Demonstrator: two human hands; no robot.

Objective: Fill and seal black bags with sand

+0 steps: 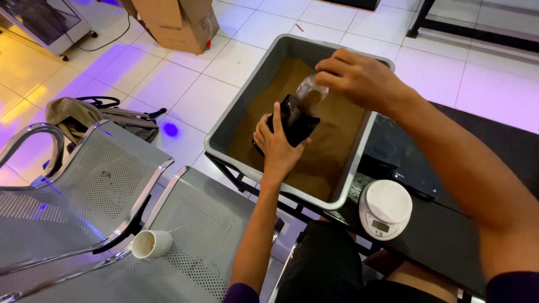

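Left hand: the left hand is wrapped around a small black pouch, its grip clamped on it, holding it upright inside the grey plastic tub of brown powder.
Right hand: the right hand pinches a clear plastic scoop, tipped just over the pouch mouth.
Nearby: a round white kitchen scale sits on the dark counter.
Doing it well: keeping the pouch steady and pouring slowly should limit spills.

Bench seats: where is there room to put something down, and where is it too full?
The perforated metal seat left of the fallen white cup is bare. The tabletop right of the white scale is bare too. The grey tub is crowded: brown powder, the black pouch and both hands.
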